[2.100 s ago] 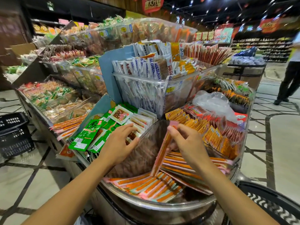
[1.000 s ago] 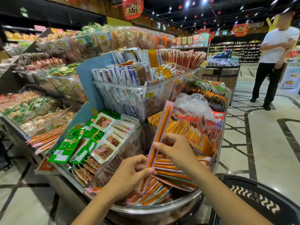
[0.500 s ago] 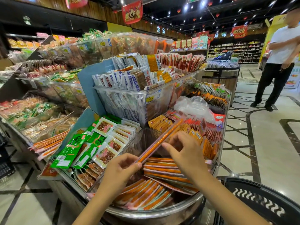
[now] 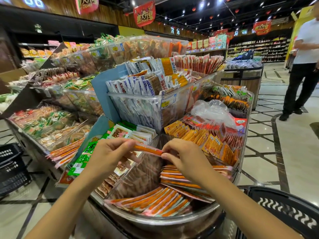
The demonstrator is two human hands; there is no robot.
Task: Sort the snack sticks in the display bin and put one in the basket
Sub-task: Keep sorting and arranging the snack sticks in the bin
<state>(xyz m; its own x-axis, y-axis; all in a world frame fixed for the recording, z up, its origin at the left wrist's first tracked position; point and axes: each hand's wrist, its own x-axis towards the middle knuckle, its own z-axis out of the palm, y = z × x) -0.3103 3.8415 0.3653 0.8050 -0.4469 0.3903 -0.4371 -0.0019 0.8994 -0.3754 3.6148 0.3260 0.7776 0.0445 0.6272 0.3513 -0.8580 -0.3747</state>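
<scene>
I hold one orange snack stick [image 4: 148, 150] in a pink-edged wrapper level above the clear display bin [image 4: 138, 176]. My left hand [image 4: 107, 155] pinches its left end and my right hand [image 4: 183, 155] pinches its right end. Below, several more orange snack sticks [image 4: 155, 202] lie fanned in the bin's front, and another stack [image 4: 179, 178] lies under my right wrist. The black basket [image 4: 286, 209] sits at the lower right, close to my right forearm.
Tiered clear bins of packaged snacks rise behind: green and white packs [image 4: 120, 135], orange packs [image 4: 207, 140], white packs [image 4: 138, 88]. A second black basket [image 4: 12, 166] stands on the floor at left. A person [image 4: 303, 66] stands on the tiled aisle at the right.
The stick went from upright to slanted to level. My left hand rose out of the bin and took its left end. The view tilted slightly upward.
</scene>
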